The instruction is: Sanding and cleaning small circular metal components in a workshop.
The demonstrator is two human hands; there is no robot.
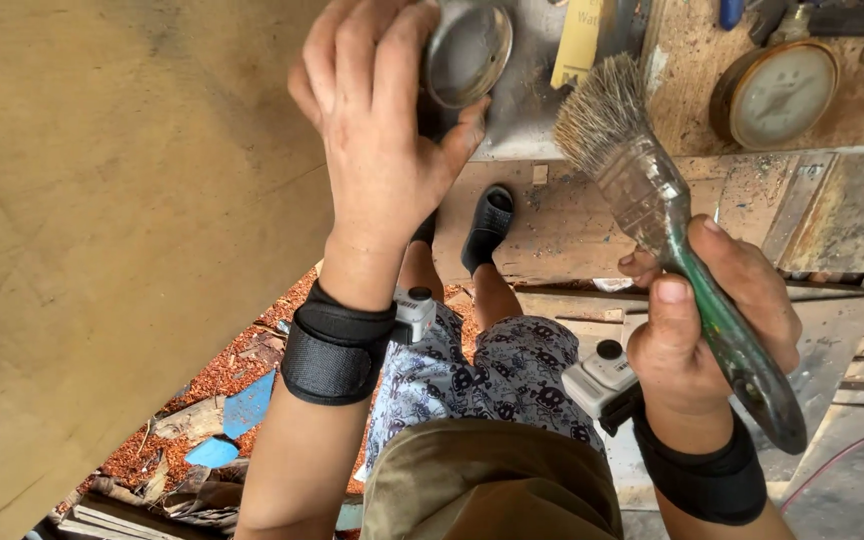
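Observation:
My left hand (377,120) is raised and grips a small round metal tin (467,52) by its rim, the thumb on its lower right side. My right hand (717,320) holds a worn paintbrush (652,200) by its green, paint-stained handle. The grey bristles point up and to the left, close to the tin but apart from it. Both wrists carry black straps with small white devices. A large tan board (122,230) fills the left side, right beside my left hand.
A round gauge-like dial (777,92) lies on the dusty chipboard bench (692,70) at top right. Metal plates (832,205) sit below it. My legs in patterned shorts and black sandals stand over red wood shavings (222,375) and scrap.

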